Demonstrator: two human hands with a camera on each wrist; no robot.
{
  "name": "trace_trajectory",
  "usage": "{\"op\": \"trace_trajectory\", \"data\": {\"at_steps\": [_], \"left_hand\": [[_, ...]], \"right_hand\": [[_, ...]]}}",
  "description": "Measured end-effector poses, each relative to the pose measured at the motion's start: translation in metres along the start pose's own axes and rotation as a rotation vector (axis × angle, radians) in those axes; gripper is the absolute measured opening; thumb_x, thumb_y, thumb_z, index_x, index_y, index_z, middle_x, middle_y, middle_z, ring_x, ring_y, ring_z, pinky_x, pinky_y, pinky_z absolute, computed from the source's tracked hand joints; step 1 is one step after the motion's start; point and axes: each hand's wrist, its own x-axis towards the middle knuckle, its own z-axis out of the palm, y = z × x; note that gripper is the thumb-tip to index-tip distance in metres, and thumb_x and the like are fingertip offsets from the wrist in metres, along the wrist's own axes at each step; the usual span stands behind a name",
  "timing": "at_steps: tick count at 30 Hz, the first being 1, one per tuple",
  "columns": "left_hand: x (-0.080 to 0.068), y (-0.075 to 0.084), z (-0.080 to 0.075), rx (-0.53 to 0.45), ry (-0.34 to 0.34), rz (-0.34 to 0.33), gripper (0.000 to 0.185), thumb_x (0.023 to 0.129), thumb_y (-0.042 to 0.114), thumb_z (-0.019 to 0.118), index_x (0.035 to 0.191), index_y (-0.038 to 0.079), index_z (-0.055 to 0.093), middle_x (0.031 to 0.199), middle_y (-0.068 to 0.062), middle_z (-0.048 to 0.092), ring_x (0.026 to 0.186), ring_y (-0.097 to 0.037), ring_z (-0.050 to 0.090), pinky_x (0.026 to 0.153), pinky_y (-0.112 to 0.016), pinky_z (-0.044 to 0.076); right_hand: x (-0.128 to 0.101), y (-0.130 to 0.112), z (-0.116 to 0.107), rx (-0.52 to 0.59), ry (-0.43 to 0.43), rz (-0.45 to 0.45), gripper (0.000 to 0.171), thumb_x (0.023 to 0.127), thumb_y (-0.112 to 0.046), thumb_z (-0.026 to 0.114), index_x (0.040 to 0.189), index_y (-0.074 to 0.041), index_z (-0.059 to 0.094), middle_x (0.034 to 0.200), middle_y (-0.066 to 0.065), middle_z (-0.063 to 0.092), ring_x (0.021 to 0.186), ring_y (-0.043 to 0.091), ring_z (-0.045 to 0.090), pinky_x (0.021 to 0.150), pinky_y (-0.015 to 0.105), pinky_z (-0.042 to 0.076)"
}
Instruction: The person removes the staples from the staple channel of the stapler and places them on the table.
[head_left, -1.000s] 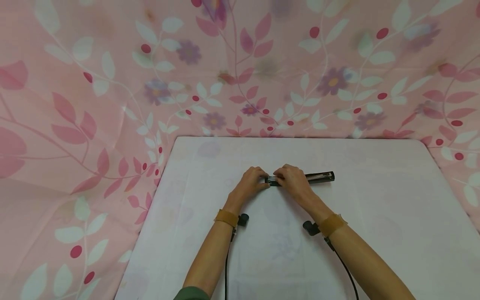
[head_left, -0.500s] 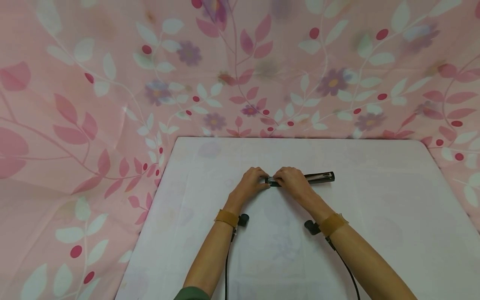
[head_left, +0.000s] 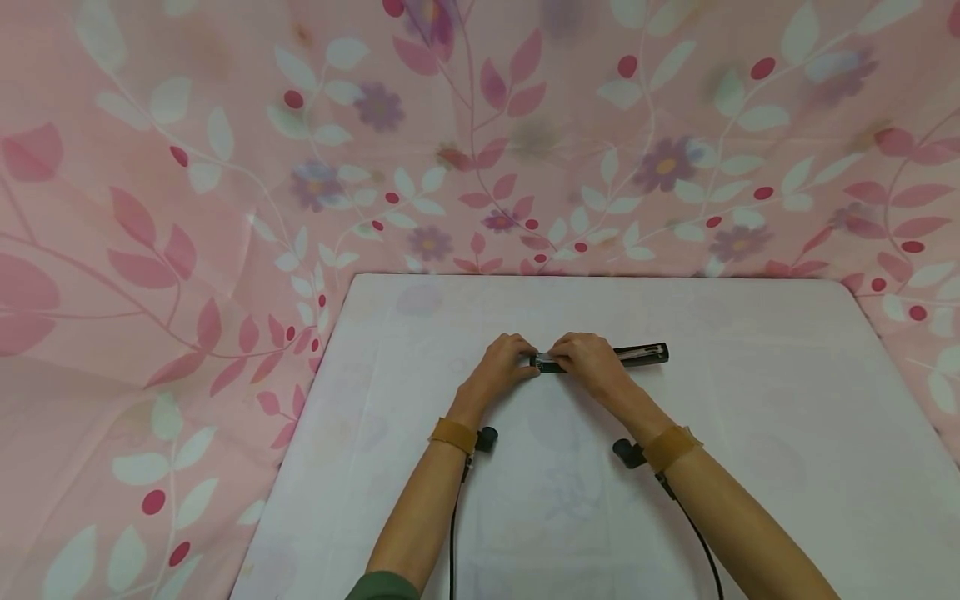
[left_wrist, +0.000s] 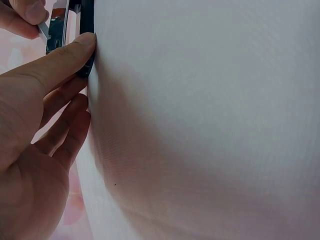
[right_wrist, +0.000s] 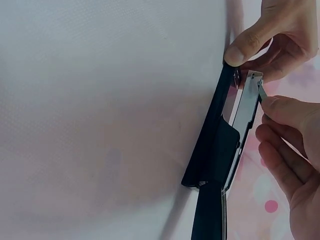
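A black stapler lies on the white table with its top cover swung far back. Its metal magazine is exposed and angled up from the black base. My left hand grips the front end of the base between thumb and fingers, as the left wrist view also shows. Over the magazine, my right hand pinches a thin silver strip of staples between thumb and forefinger. The strip sits at the magazine's front end, slanting toward it. In the head view the right hand covers the stapler's middle.
The table has a white cloth cover and rounded far corners. A pink floral curtain hangs behind it and along the left side. Wrist cameras on tan straps trail black cables toward the near edge.
My right hand has shifted slightly to the right along the stapler. The left hand keeps its grip on the front end, and the stapler stays in nearly the same place.
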Motion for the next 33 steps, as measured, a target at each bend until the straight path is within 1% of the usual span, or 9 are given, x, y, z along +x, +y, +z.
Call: {"op": "trace_trajectory", "data": {"at_steps": [7, 11, 18, 24, 30, 33], "left_hand": [[0.000, 0.001, 0.001, 0.007, -0.004, 0.010, 0.032, 0.084, 0.021, 0.078, 0.114, 0.010, 0.074, 0.111, -0.005, 0.070, 0.104, -0.021, 0.059, 0.093, -0.034, 0.049], [0.000, 0.001, 0.001, 0.010, -0.001, 0.015, 0.032, 0.084, 0.021, 0.078, 0.114, 0.010, 0.073, 0.111, -0.004, 0.070, 0.104, -0.021, 0.059, 0.093, -0.034, 0.049], [0.000, -0.001, 0.001, 0.004, -0.005, -0.014, 0.034, 0.084, 0.023, 0.078, 0.115, 0.011, 0.073, 0.110, -0.002, 0.070, 0.105, -0.018, 0.057, 0.093, -0.031, 0.049], [-0.001, -0.001, 0.002, -0.014, -0.002, -0.022, 0.034, 0.084, 0.024, 0.078, 0.116, 0.012, 0.073, 0.110, -0.001, 0.069, 0.104, -0.017, 0.056, 0.093, -0.029, 0.049], [-0.001, 0.001, 0.002, -0.027, -0.010, -0.028, 0.034, 0.085, 0.022, 0.078, 0.116, 0.010, 0.073, 0.113, -0.003, 0.069, 0.107, -0.018, 0.056, 0.095, -0.031, 0.049], [-0.002, 0.001, 0.002, -0.037, -0.007, -0.036, 0.033, 0.085, 0.022, 0.078, 0.116, 0.010, 0.073, 0.112, -0.003, 0.068, 0.107, -0.018, 0.056, 0.094, -0.032, 0.049]], "right_hand": [[-0.003, 0.003, 0.000, 0.012, 0.000, 0.008, 0.015, 0.085, -0.009, 0.075, 0.099, -0.007, 0.079, 0.101, 0.007, 0.075, 0.095, 0.026, 0.070, 0.086, 0.042, 0.056], [-0.005, 0.006, -0.001, 0.016, 0.001, 0.006, 0.016, 0.084, -0.008, 0.075, 0.100, -0.007, 0.078, 0.102, 0.007, 0.075, 0.096, 0.025, 0.070, 0.086, 0.043, 0.056], [-0.011, 0.007, -0.011, 0.047, 0.038, 0.016, 0.016, 0.084, -0.009, 0.076, 0.100, -0.007, 0.078, 0.101, 0.006, 0.075, 0.096, 0.025, 0.070, 0.086, 0.042, 0.056], [-0.024, 0.013, -0.020, 0.058, 0.072, 0.045, 0.017, 0.084, -0.009, 0.076, 0.101, -0.007, 0.078, 0.099, 0.007, 0.075, 0.093, 0.025, 0.070, 0.083, 0.044, 0.056], [-0.045, 0.025, -0.027, 0.083, 0.134, 0.059, 0.017, 0.082, -0.007, 0.077, 0.098, -0.006, 0.078, 0.096, 0.008, 0.075, 0.087, 0.024, 0.071, 0.075, 0.039, 0.057], [-0.056, 0.033, -0.029, 0.061, 0.174, 0.047, 0.017, 0.080, -0.005, 0.078, 0.096, -0.005, 0.079, 0.094, 0.009, 0.075, 0.086, 0.025, 0.071, 0.073, 0.040, 0.057]]}}
